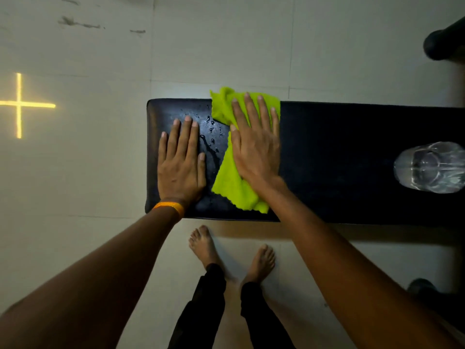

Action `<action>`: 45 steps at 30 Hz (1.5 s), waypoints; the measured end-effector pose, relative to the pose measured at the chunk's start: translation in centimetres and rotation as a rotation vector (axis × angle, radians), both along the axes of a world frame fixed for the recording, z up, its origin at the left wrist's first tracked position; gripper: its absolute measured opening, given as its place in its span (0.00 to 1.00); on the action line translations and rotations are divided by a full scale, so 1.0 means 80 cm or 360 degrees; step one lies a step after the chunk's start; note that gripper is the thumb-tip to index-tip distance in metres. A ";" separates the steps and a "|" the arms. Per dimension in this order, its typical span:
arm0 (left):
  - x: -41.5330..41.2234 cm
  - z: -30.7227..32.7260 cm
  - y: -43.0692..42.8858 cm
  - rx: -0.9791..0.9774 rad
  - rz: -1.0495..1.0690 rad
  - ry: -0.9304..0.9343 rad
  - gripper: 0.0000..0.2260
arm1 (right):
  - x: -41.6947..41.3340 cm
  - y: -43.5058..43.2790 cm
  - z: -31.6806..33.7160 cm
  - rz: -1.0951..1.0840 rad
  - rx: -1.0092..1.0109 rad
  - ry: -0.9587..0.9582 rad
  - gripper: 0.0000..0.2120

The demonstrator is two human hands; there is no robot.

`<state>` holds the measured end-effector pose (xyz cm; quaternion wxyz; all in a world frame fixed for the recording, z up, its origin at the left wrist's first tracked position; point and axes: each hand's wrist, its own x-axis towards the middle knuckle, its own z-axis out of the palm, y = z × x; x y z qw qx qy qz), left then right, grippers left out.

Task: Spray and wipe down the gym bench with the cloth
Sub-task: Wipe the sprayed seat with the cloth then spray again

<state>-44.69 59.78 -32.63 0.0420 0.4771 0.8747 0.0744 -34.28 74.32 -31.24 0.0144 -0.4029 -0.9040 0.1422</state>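
Observation:
A black padded gym bench runs from the middle of the view to the right edge. Water drops glisten on its left end. A lime-green cloth lies spread across the pad. My right hand presses flat on the cloth, fingers spread and pointing away from me. My left hand rests flat on the bare pad at the bench's left end, holding nothing; an orange band circles its wrist. A clear plastic bottle lies on the bench at the far right.
Pale floor tiles surround the bench. My bare feet stand close to its near edge. A dark rounded object juts in at the top right. A yellow cross of light falls on the floor at left.

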 end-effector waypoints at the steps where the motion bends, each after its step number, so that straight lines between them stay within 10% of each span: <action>1: 0.000 0.001 0.000 -0.0003 0.0000 -0.0005 0.27 | 0.022 -0.022 0.004 0.0058 -0.0005 -0.0003 0.26; 7: -0.001 0.002 0.000 0.0004 0.0000 -0.0021 0.28 | 0.163 -0.063 0.016 0.0028 0.0003 -0.0162 0.28; 13: -0.001 0.002 0.000 -0.0002 0.0002 -0.0050 0.27 | 0.085 0.052 -0.001 -0.0655 0.0109 -0.0081 0.26; 22: -0.001 0.004 0.000 0.0012 0.0009 -0.0070 0.28 | 0.148 -0.076 0.016 0.0128 -0.0080 -0.0060 0.27; 29: -0.003 0.000 -0.001 -0.0013 -0.0010 -0.0073 0.28 | 0.016 0.040 -0.003 -0.0409 0.0018 -0.0034 0.27; 37: -0.002 0.000 -0.001 0.0031 -0.0007 -0.0075 0.28 | 0.094 -0.088 0.013 0.0301 -0.0099 -0.0037 0.26; 45: -0.002 0.002 -0.002 0.0039 -0.0016 -0.0084 0.27 | 0.065 0.024 0.016 -0.0004 -0.0023 0.0271 0.27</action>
